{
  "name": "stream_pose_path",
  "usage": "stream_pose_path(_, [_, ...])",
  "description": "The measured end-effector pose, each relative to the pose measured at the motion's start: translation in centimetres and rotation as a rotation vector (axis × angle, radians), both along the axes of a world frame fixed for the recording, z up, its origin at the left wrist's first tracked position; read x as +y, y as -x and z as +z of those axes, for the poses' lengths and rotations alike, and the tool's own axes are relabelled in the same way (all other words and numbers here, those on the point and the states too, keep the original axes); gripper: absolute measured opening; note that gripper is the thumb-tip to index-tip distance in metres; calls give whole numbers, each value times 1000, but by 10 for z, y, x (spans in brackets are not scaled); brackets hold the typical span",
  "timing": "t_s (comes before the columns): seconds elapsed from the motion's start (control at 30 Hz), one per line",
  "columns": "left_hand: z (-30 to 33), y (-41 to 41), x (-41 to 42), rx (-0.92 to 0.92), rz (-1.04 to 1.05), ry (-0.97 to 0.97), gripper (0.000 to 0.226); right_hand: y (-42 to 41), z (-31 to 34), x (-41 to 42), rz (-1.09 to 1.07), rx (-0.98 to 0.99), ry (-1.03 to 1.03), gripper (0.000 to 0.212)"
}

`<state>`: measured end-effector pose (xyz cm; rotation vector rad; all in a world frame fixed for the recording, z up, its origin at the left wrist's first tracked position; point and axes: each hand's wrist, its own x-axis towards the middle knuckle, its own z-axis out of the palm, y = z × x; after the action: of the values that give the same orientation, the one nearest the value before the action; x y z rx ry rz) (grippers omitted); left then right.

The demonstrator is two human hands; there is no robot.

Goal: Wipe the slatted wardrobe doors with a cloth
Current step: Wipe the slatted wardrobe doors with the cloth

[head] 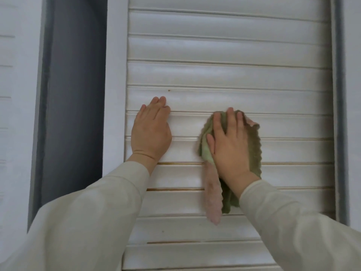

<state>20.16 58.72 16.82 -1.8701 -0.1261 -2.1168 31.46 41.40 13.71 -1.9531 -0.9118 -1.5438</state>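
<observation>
A white slatted wardrobe door (224,75) fills the middle of the view, its horizontal slats running between two uprights. My right hand (230,145) presses a green cloth (255,151) flat against the slats right of centre. A pinkish end of the cloth (213,198) hangs down below my wrist. My left hand (151,133) lies flat on the slats near the door's left upright, fingers together, holding nothing. Both sleeves are cream.
A dark grey gap (76,98) runs down left of the door's white upright (115,85). Another white slatted panel (11,94) stands at the far left. A grey strip (339,94) borders the door on the right.
</observation>
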Motion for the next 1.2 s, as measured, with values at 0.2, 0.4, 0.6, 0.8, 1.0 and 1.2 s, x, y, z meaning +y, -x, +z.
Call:
stream_pose_path(0.2, [-1,5,3,20,23,-18,41,-17,-11,-16,31,13,52,67])
stream_pose_path(0.4, [0,3,2,22,77,-19,38,-60,-10,-72,-58,206,-161,71])
stream_pose_path(0.6, [14,-9,-47,-11,177,57,18,-25,-13,-54,-143,88,-241,48])
stream_pose_path(0.8, [2,-30,-52,119,104,-90,21,-25,-21,-46,119,79,-485,32])
stream_pose_path(1.0, [1,-32,-51,129,125,-99,23,-26,-45,-29,99,-236,-293,19])
stream_pose_path(1.2, [1,-31,-48,120,122,-107,24,-12,-40,-15,74,-261,-219,30])
